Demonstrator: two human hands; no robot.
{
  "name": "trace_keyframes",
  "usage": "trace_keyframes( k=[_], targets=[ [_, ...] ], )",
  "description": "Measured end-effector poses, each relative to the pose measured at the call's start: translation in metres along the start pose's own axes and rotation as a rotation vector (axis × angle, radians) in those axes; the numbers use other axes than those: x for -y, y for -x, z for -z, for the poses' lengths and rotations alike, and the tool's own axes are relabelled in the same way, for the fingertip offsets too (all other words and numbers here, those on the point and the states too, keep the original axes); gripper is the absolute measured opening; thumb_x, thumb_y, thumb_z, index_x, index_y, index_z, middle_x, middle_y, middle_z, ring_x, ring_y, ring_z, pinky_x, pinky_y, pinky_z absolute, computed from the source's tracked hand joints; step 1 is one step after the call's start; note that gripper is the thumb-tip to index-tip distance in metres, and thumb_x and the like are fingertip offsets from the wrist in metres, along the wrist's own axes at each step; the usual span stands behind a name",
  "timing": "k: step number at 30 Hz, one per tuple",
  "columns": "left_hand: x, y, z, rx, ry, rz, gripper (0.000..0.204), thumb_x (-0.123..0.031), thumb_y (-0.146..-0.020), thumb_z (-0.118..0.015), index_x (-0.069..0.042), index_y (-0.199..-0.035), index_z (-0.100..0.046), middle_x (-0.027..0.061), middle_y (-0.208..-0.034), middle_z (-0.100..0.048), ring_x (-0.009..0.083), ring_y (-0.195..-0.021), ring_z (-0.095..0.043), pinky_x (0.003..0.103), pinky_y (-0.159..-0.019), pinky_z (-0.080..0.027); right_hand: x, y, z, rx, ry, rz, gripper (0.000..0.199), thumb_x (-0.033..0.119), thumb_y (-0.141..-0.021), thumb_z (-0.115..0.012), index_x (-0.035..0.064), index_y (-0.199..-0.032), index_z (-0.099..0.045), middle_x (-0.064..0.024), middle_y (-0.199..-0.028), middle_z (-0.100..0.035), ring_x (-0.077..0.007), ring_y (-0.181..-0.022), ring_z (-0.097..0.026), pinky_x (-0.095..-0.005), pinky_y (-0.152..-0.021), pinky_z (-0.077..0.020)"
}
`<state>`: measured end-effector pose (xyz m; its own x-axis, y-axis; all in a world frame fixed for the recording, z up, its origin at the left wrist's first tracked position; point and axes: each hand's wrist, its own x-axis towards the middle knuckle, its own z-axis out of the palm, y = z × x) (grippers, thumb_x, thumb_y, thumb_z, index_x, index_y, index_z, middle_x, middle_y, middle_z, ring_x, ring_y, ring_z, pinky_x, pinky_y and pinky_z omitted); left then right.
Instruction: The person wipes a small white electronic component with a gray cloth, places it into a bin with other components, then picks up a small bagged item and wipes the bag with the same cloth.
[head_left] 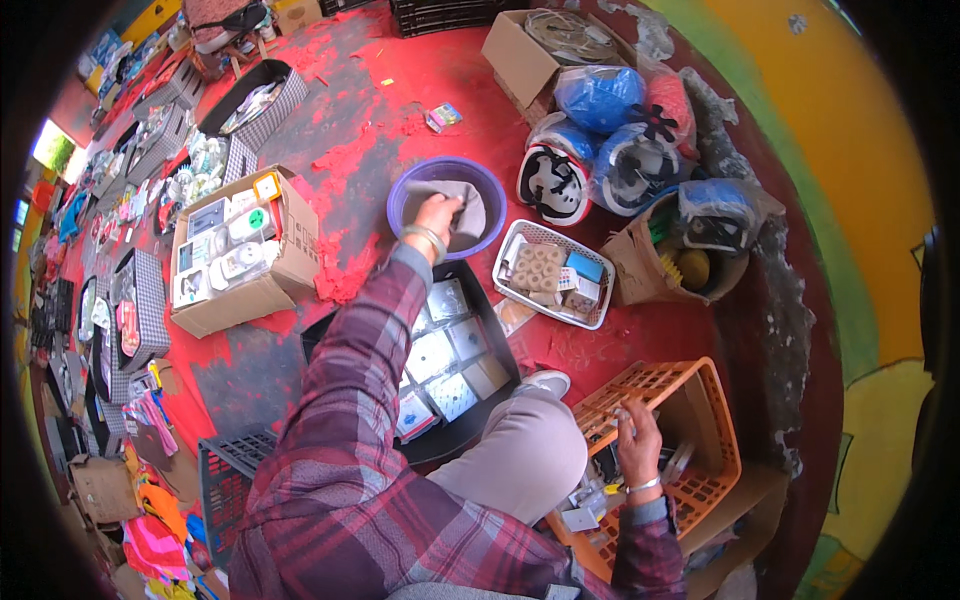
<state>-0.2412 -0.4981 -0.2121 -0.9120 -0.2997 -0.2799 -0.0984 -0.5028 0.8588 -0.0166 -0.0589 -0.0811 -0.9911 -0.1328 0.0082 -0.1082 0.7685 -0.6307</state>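
Nearest the camera, a plaid red-and-grey flannel sleeve fills the lower middle, above a bent knee in beige trousers. The person sits on a worn red-painted floor.

Just right of the knee stands an orange plastic lattice crate, the landmark here. The right hand, wearing a thin bracelet, rests on the crate's near rim with fingers curled over small clear and white items; what exactly it grips cannot be told. The crate looks light and stiff, and its rim seems the natural hold.

Left of the crate, beyond the knee, lies a flat black tray of square white switch plates. Behind the crate sits a small white plastic basket of boxed parts.

Further left and beyond the crate, the left hand, a metal bangle at its wrist, reaches into a round purple plastic basin. Its fingers are closed over a crumpled grey cloth lying inside the basin. The cloth looks soft and limp; if damp, it would be heavier. A pinch anywhere on its bunched folds should serve. The basin seems light and rigid.

Far left of the crate is an open cardboard box of white electrical fittings. Far behind the crate, helmets wrapped in blue plastic bags are heaped against a yellow wall.
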Motion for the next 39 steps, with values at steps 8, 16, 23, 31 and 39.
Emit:
trace_keyframes(
  k=[8,16,23,31,39],
  targets=[
    [0.095,-0.058,0.083,0.221,-1.728,0.051,0.045,-0.044,-0.087,-0.044,-0.008,-0.106,-0.063,0.0181,-0.105,-0.061,0.0354,-0.101,-0.057,0.04,-0.088,-0.043,-0.038,0.002,-0.03,0.077,0.13,0.006,0.023,0.007,-0.079,-0.058,-0.0005,-0.1,-0.06,-0.0193,-0.104,-0.059,-0.0351,-0.096,-0.056,-0.0403,-0.084,-0.0451],
    [0.07,0.009,0.038,0.643,-1.584,-0.077,0.034,-0.034,-0.087,-0.047,-0.004,-0.091,-0.065,0.0165,-0.094,-0.064,0.0321,-0.086,-0.059,0.037,-0.077,-0.045,-0.038,0.006,-0.038,0.088,0.233,0.035,0.021,0.007,-0.076,-0.058,0.0021,-0.096,-0.061,-0.0143,-0.102,-0.06,-0.0332,-0.102,-0.053,-0.0416,-0.087,-0.0394],
    [0.082,0.009,0.048,0.416,-1.751,-0.19,0.031,-0.026,-0.088,-0.045,-0.004,-0.094,-0.064,0.015,-0.107,-0.061,0.0335,-0.095,-0.058,0.043,-0.086,-0.044,-0.02,0.03,-0.027,0.085,0.254,0.068,0.024,0.007,-0.076,-0.057,0.002,-0.099,-0.061,-0.0141,-0.108,-0.059,-0.0352,-0.111,-0.049,-0.043,-0.093,-0.0372],
    [0.03,0.133,0.066,-0.481,-1.5,-0.639,0.04,-0.02,-0.069,-0.068,-0.005,-0.105,-0.057,0.0183,-0.113,-0.051,0.0382,-0.112,-0.042,0.048,-0.095,-0.035,-0.025,0.169,0.027,-0.098,0.291,-0.209,0.026,0.007,-0.08,-0.056,0.002,-0.106,-0.059,-0.0165,-0.111,-0.057,-0.0328,-0.105,-0.052,-0.0394,-0.091,-0.0392],
    [0.047,0.379,0.199,-0.805,-0.925,0.431,0.069,-0.027,-0.068,-0.074,0.011,-0.119,-0.045,0.0239,-0.119,-0.051,0.0348,-0.11,-0.049,0.04,-0.093,-0.039,-0.04,0.285,0.009,-0.221,0.074,-0.402,0.025,0.004,-0.082,-0.054,0.0006,-0.107,-0.057,-0.0166,-0.105,-0.06,-0.031,-0.099,-0.057,-0.0351,-0.085,-0.0445]
  ],
)
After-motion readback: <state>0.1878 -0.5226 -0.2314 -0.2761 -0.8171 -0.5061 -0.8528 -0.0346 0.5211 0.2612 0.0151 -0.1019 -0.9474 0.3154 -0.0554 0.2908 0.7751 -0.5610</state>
